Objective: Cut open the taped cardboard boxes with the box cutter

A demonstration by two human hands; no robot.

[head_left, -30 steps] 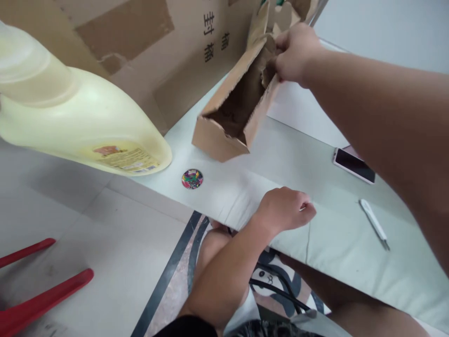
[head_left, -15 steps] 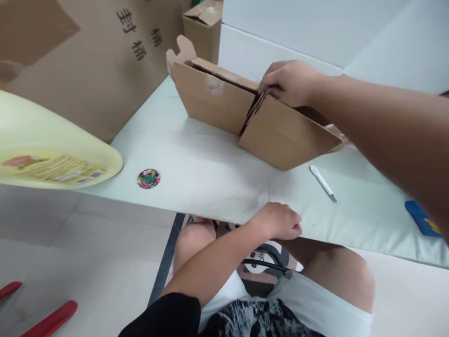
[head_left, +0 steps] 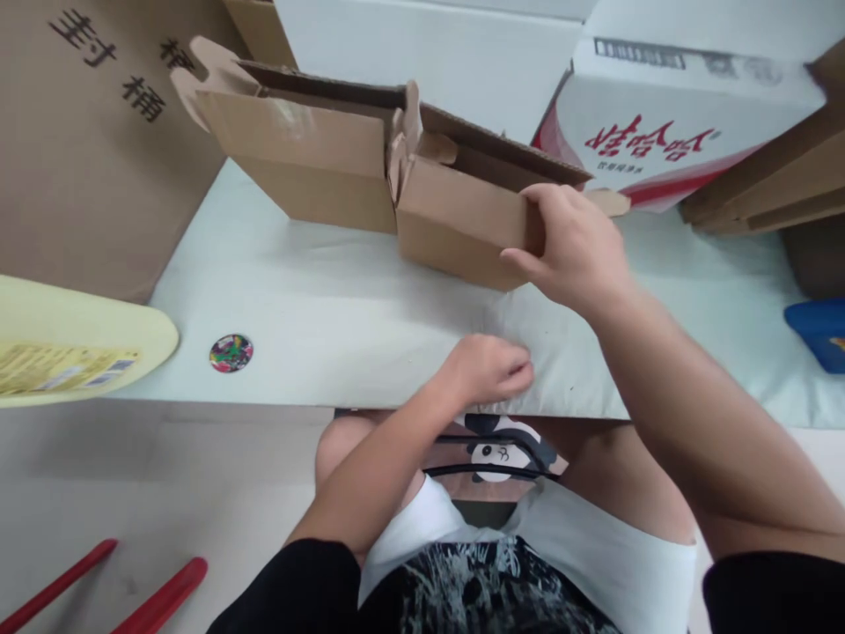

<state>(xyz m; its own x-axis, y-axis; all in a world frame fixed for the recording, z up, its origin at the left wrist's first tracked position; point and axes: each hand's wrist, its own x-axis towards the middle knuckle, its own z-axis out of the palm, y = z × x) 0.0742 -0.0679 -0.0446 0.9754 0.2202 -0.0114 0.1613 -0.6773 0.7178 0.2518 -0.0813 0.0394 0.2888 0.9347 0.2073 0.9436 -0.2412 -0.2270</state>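
Yellow bottle [head_left: 79, 343] near round bright disc [head_left: 231, 353]. Left brown box [head_left: 317, 163], open, touches right brown box [head_left: 462, 216], open too, on table [head_left: 330, 308]. Left hand [head_left: 489, 370] curled in fist. Right hand [head_left: 576, 249] holds right brown box.

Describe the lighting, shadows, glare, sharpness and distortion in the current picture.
Head view: soft light, with a faint shadow on the pale green cloth before the open brown cardboard packaging; head view: a pale sheen on its clear tape; head view: small print on the pale yellow plastic bottle too blurred to read; head view: apparent wide-angle stretching towards the edges.
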